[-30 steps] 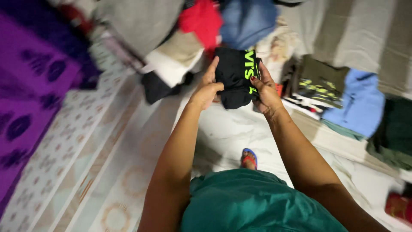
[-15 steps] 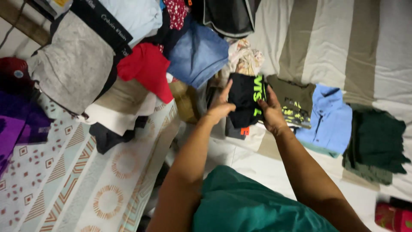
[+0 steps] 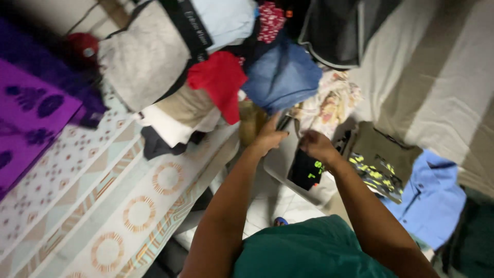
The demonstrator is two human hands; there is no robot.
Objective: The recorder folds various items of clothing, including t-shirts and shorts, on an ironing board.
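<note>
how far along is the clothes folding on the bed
Done: a row of folded pieces, the olive printed shirt and blue shirt. In hand: the right hand presses a folded black garment onto a pile, left hand beside it. Left: the unfolded heap.

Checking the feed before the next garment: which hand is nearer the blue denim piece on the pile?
Left. The left hand reaches up just below the blue denim piece, fingers near its lower edge. The right hand sits lower and to the right, resting on the black folded garment.
</note>
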